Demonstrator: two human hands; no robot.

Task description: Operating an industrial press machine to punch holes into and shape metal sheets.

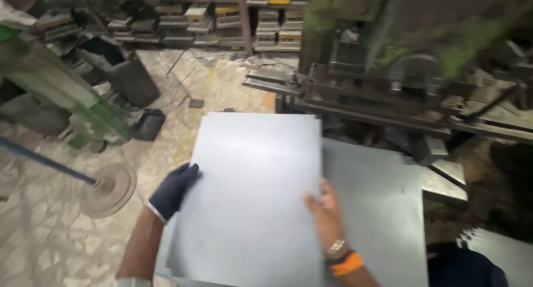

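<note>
A large flat grey metal sheet [255, 176] lies on top of a stack of similar sheets [377, 209] in front of me. My left hand [171, 191], in a dark blue glove, grips the sheet's left edge. My right hand [326, 212] is bare, with an orange band and a bracelet at the wrist, and lies flat on the sheet's right edge with fingers pressed down. The top sheet is shifted left of the stack beneath it.
A green and grey machine press [411, 76] stands just beyond the sheets. Another green machine [83, 106] is at the left, with a round disc [108, 190] on the stone floor. Shelves of metal parts [222, 15] line the back. A dark bin [125, 70] stands nearby.
</note>
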